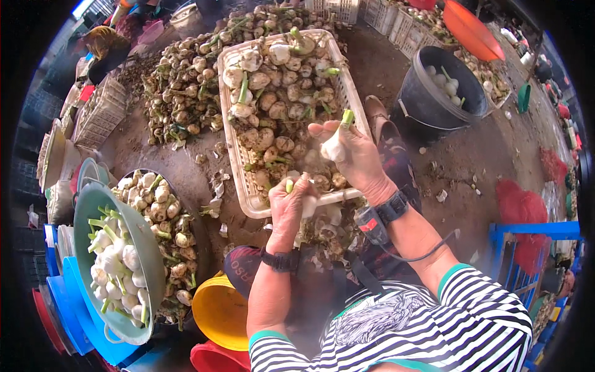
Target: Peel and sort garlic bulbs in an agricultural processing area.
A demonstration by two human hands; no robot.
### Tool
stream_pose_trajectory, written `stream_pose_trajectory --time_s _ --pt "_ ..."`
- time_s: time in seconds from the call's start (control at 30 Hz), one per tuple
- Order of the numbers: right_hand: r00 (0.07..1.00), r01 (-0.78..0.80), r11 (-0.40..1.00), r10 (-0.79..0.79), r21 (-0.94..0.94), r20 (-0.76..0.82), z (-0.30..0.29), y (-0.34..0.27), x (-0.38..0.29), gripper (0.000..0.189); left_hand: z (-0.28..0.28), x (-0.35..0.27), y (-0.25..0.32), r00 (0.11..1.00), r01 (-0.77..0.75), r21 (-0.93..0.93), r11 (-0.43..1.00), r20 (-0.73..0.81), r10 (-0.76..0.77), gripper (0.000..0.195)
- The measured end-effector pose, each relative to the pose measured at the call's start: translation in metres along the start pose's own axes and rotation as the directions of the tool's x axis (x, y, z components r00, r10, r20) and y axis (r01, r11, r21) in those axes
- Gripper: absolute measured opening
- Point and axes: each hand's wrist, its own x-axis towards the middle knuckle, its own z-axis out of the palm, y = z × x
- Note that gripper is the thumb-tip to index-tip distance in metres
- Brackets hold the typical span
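My right hand (360, 160) holds a white garlic bulb (333, 148) with a short green stem stub, above the near right part of a cream plastic crate (232, 162). Unpeeled, soil-stained garlic bulbs (277, 110) fill the crate. My left hand (289, 202) is closed at the crate's near rim, with a green stem end (289, 186) showing at the thumb and a pale, blurred piece below the fingers. Whether that piece is a whole bulb cannot be told. Loose peelings (325, 232) lie between the crate and my lap.
To the left, a green basin (155, 279) of clean garlic leans over a tub of dirty bulbs (183, 239). A yellow bucket (221, 311) stands by my left knee. A dark bucket (409, 102) with white bulbs stands right. Behind the crate lies a garlic heap (181, 88); a person (104, 44) is far left.
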Motion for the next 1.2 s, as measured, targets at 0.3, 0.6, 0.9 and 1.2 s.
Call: stream_pose_trajectory --time_s 0.3,0.6,0.9,1.2 --pt "0.993 0.083 0.913 -0.109 -0.400 -0.041 0.003 0.038 -0.016 0.022 0.014 -0.005 0.016 0.999 0.044 0.009 0.999 0.016 -0.044 0.020" --pt "0.991 0.088 0.862 -0.125 -0.498 -0.041 0.015 0.051 -0.010 0.024 0.010 0.000 0.005 0.997 -0.062 0.011 0.998 -0.047 0.063 0.014" --pt "0.993 -0.090 0.908 0.116 0.408 -0.039 0.001 0.025 0.003 0.049 -0.001 0.005 -0.004 0.999 0.046 0.073 0.996 -0.022 -0.044 0.012" --pt "0.988 -0.126 0.895 0.152 0.428 -0.026 -0.055 -0.012 -0.012 0.041 0.018 -0.006 -0.026 0.937 -0.241 0.725 0.645 0.346 -0.038 0.018"
